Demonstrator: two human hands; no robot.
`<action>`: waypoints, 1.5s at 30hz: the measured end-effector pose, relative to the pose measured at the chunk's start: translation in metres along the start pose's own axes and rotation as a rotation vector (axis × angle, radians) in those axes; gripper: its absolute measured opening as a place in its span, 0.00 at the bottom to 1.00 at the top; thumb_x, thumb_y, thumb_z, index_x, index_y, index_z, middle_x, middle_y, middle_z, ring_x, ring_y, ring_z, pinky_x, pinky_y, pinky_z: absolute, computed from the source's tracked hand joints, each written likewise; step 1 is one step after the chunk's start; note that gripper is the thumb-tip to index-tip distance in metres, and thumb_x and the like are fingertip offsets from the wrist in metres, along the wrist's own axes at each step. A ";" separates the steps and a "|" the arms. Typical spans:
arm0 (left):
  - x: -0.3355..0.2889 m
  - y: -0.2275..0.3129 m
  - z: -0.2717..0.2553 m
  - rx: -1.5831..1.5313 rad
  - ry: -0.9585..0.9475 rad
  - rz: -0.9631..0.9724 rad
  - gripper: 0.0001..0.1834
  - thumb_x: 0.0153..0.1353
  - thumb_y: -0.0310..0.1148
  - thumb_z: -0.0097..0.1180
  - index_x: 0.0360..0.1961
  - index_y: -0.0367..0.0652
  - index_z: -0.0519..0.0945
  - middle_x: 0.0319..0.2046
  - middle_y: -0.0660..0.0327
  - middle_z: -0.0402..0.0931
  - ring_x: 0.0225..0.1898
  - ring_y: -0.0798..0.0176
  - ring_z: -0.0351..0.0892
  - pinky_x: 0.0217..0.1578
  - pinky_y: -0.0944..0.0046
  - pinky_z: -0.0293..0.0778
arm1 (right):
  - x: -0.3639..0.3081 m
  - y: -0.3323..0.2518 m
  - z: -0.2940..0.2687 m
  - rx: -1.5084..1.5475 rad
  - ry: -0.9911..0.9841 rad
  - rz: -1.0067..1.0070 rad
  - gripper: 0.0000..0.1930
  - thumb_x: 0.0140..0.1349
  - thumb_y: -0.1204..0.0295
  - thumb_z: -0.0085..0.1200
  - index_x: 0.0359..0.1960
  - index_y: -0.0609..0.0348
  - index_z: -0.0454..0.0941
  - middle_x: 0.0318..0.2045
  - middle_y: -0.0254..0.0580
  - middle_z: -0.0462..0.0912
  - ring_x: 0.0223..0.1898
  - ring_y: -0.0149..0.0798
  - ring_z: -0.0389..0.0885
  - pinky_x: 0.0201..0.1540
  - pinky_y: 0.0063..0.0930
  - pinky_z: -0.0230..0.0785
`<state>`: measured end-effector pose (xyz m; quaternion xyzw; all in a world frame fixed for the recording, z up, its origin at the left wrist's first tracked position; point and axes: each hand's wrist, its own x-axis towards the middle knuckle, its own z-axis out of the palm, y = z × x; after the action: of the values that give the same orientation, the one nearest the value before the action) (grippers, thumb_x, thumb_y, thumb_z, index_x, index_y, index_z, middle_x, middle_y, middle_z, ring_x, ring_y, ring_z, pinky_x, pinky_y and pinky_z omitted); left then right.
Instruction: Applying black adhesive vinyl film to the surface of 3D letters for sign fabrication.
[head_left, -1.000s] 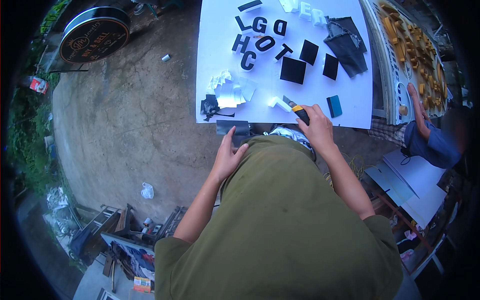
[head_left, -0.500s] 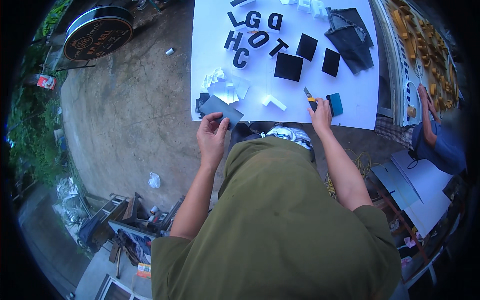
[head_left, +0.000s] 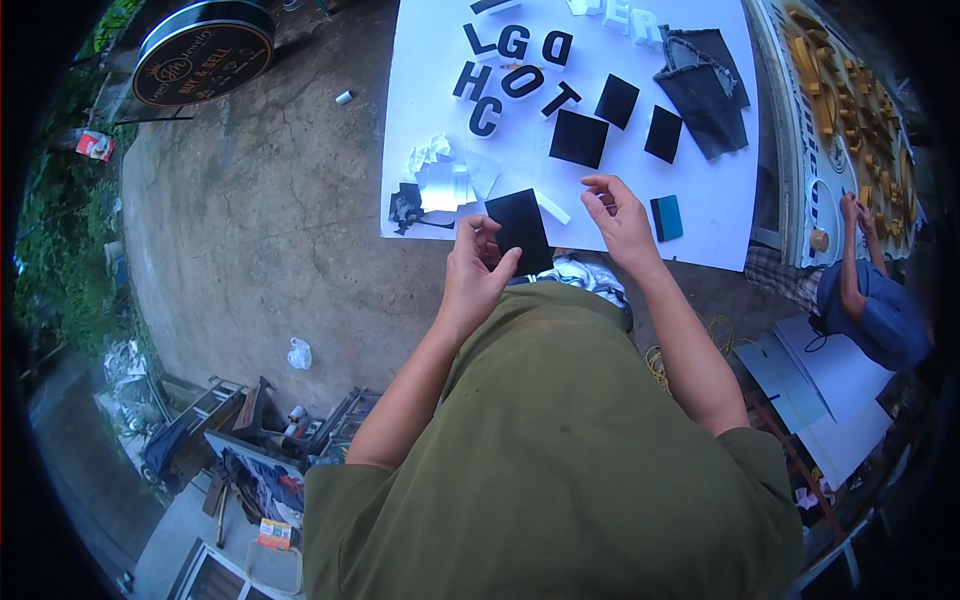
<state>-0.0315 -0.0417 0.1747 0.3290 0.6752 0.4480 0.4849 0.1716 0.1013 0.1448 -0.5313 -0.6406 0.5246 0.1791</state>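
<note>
My left hand point(head_left: 478, 272) holds a black rectangular sheet point(head_left: 522, 229) up over the near edge of a white board point(head_left: 430, 90). My right hand point(head_left: 618, 218) hovers just right of the sheet with its fingers apart, and I see nothing in it. A teal scraper point(head_left: 667, 217) lies on the board beside that hand. A white strip point(head_left: 552, 208) lies between the two hands. Black cut-out letters point(head_left: 510, 62) and black squares point(head_left: 578, 138) lie farther up the board.
Crumpled white backing paper point(head_left: 440, 182) and dark scraps point(head_left: 405, 205) sit at the board's near left. A dark cloth point(head_left: 708, 85) lies at the far right. Another person in blue point(head_left: 868, 295) works at a sign with gold letters point(head_left: 835, 95). A round black sign point(head_left: 205, 50) stands far left.
My left hand lifted the black sheet from the board's edge and turned it upright. The cutter my right hand held is gone from view, and that hand has moved toward the sheet.
</note>
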 end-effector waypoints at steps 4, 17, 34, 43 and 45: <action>-0.007 0.000 -0.007 0.347 0.041 0.176 0.34 0.58 0.22 0.65 0.62 0.43 0.60 0.25 0.63 0.74 0.28 0.67 0.75 0.29 0.67 0.70 | -0.010 -0.050 0.002 0.006 -0.066 -0.188 0.19 0.67 0.65 0.59 0.55 0.60 0.76 0.44 0.43 0.82 0.38 0.37 0.80 0.42 0.31 0.74; -0.099 -0.048 -0.133 1.236 -0.518 0.369 0.18 0.59 0.27 0.52 0.49 0.53 0.84 0.32 0.59 0.72 0.39 0.55 0.75 0.41 0.58 0.69 | -0.056 -0.041 0.001 -0.057 -0.021 -0.040 0.11 0.66 0.74 0.56 0.49 0.62 0.80 0.40 0.39 0.81 0.35 0.30 0.77 0.40 0.25 0.72; -0.044 -0.011 -0.129 -0.219 -0.608 -0.215 0.25 0.67 0.33 0.62 0.62 0.36 0.73 0.52 0.62 0.79 0.52 0.69 0.78 0.56 0.64 0.74 | -0.058 -0.117 0.096 -0.023 -0.556 -0.085 0.13 0.65 0.69 0.60 0.46 0.63 0.81 0.43 0.44 0.85 0.39 0.36 0.82 0.43 0.32 0.75; -0.061 -0.038 -0.104 -0.303 -0.360 0.004 0.38 0.76 0.59 0.25 0.75 0.42 0.54 0.69 0.51 0.64 0.71 0.54 0.60 0.72 0.53 0.49 | -0.088 -0.134 0.114 -0.378 -1.029 -0.505 0.05 0.59 0.74 0.60 0.37 0.57 0.83 0.32 0.44 0.83 0.41 0.47 0.82 0.43 0.39 0.74; -0.078 -0.037 -0.078 -0.396 -0.538 -0.041 0.39 0.76 0.60 0.23 0.77 0.43 0.48 0.72 0.51 0.58 0.74 0.54 0.55 0.73 0.54 0.47 | -0.090 -0.136 0.111 -0.392 -1.039 -0.492 0.04 0.58 0.75 0.59 0.35 0.57 0.83 0.33 0.45 0.83 0.41 0.47 0.82 0.43 0.39 0.74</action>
<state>-0.0817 -0.1463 0.1790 0.3214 0.4293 0.4578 0.7092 0.0509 -0.0144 0.2484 -0.0651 -0.8330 0.5307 -0.1424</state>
